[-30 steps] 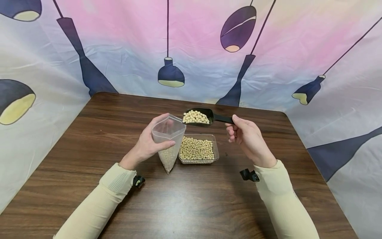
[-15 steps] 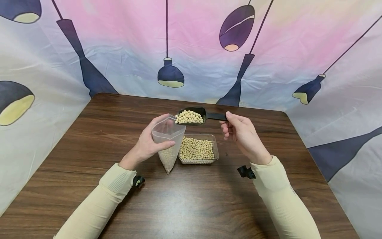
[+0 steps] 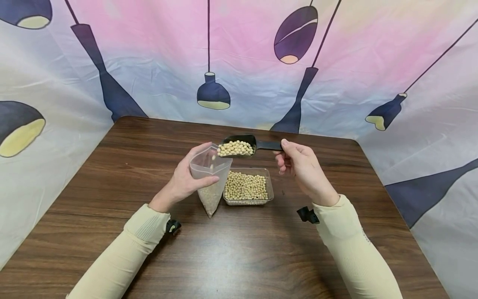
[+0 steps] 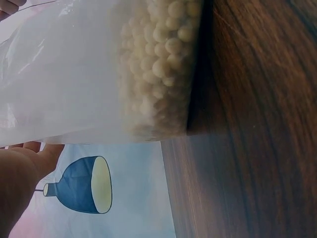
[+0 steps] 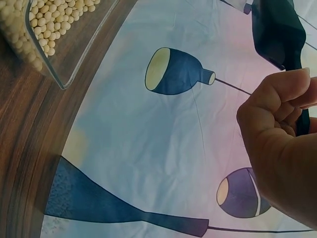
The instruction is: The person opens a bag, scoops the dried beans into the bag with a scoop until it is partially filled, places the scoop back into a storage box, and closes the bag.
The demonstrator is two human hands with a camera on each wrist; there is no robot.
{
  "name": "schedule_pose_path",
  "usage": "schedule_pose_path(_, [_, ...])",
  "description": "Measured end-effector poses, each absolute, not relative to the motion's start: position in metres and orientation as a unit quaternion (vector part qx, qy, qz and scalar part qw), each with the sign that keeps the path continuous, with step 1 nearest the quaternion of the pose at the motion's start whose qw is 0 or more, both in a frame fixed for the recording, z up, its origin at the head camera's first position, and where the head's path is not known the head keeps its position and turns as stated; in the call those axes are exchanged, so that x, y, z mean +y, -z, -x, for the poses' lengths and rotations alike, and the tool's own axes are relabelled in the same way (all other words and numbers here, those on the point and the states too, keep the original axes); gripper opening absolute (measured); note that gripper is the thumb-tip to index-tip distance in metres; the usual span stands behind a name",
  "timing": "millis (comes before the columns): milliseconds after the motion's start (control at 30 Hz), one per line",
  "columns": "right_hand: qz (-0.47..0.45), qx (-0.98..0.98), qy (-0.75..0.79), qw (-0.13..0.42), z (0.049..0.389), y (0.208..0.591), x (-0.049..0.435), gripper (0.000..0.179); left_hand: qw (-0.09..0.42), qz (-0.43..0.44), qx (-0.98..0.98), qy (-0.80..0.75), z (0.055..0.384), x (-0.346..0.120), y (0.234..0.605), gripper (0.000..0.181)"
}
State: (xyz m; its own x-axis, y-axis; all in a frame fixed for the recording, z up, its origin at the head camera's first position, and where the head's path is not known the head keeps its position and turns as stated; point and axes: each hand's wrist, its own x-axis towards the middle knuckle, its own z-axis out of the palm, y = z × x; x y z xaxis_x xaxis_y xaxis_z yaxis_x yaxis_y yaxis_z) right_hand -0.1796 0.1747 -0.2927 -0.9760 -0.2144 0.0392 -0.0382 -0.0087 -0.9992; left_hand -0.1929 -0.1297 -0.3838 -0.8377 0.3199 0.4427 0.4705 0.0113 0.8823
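Observation:
My left hand (image 3: pixel 179 180) holds a clear zip bag (image 3: pixel 220 170) by its upper part, thumb in front and fingers behind, with its mouth spread. Pale soybeans (image 4: pixel 158 64) fill the bag's lower part in the left wrist view. My right hand (image 3: pixel 308 172) grips the handle of a black scoop (image 3: pixel 269 145). The scoop bears a heap of soybeans (image 3: pixel 236 148), and its lip overlaps the bag's mouth. A few beans are dropping from the lip inside the bag. In the right wrist view the fingers curl round the handle (image 5: pixel 303 121).
A clear rectangular container (image 3: pixel 271 195) of soybeans stands on the brown wooden table (image 3: pixel 231 257), just right of the bag and below the scoop. A cloth backdrop (image 3: pixel 157 62) printed with lamps hangs behind the table. A small black device (image 3: pixel 308 215) is at the right sleeve.
The scoop and my right hand have moved left until the lip is over the bag's mouth. Beans have started falling into the bag. My left hand and the bag stay put.

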Motion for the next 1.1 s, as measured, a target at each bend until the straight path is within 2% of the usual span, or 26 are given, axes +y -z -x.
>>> schedule_pose_path(1100, [0.116, 0.705, 0.699, 0.035, 0.182, 0.281, 0.173, 0.036, 0.041, 0.261, -0.715, 0.648, 0.192, -0.131, 0.379, 0.082])
